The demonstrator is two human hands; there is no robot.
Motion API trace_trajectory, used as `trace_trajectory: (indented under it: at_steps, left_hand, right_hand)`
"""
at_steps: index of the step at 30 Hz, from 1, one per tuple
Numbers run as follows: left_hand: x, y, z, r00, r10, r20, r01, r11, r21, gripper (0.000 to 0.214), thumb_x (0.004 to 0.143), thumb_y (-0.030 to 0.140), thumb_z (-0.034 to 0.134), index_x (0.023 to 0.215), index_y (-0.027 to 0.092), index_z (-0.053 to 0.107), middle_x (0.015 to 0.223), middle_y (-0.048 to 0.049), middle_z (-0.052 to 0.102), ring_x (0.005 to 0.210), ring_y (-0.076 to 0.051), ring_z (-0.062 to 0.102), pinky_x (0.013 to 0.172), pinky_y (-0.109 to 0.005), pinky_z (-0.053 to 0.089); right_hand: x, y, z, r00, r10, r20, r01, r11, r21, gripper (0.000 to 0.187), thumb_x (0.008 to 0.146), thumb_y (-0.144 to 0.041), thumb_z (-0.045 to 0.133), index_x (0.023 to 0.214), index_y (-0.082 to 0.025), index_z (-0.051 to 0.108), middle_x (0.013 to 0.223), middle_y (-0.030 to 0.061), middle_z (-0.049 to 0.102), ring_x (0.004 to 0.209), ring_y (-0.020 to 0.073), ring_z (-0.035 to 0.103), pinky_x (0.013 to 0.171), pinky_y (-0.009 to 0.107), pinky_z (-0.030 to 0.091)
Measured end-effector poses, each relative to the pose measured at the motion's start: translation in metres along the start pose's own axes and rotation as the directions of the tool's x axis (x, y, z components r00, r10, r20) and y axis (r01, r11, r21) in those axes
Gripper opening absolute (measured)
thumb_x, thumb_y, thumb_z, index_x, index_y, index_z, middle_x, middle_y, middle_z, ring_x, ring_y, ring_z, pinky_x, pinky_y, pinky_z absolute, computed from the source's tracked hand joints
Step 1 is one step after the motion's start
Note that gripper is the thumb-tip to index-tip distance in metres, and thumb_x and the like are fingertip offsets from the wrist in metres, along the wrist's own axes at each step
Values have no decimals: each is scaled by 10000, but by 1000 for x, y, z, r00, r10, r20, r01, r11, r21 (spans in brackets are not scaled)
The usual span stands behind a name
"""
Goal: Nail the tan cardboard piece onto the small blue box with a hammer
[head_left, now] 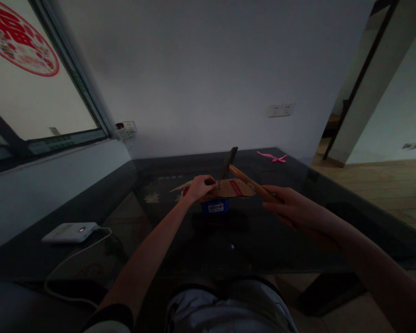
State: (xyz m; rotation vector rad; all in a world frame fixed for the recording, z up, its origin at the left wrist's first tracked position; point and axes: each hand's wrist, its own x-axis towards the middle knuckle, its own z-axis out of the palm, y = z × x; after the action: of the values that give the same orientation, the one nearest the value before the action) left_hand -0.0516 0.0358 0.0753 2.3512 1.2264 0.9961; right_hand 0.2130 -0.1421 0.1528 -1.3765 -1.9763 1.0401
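Observation:
My right hand (284,206) is closed round the wooden handle of a hammer (246,178). Its dark metal head stands over a piece of brown cardboard (241,188) with a red stripe. The cardboard lies on top of a blue box (215,206) with a white label, in the middle of the table. On the cardboard's near side my left hand (200,186) is in a pinch, its fingertips just left of the hammer head. A thin dark upright line shows by the fingertips, too small to name; what the fingers hold cannot be made out.
The dark glossy table (173,249) meets the wall at the back. A white power bank (70,232) with a white cable lies at the left. A pink ribbon-like thing (275,158) lies at the back right. Wall sockets (281,110) are above the table.

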Motion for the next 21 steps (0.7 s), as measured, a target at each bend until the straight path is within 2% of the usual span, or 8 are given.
trace_trajectory:
  at_steps: [6,21]
  left_hand:
    - [-1,0,-1,1000,-8,13,8,1000,21,181,732,313,628,790,150,680,763,-37,701,698,-150,631,621,-228,466]
    - [-2,0,2,999,-14,-38,12,999,-50,128,734,256,623,785,145,661,743,-42,701,686,-147,653,644,-228,489]
  right_hand:
    - [-2,-3,0,1000,7,7,-7,1000,-7,470,831,-337,515,1254,-142,455,474,-96,401,318,58,385,284,150,338]
    - [-2,0,4,999,37,11,-36,999,-14,489,826,-345,517,1270,-154,443,497,-94,409,328,61,402,300,159,349]
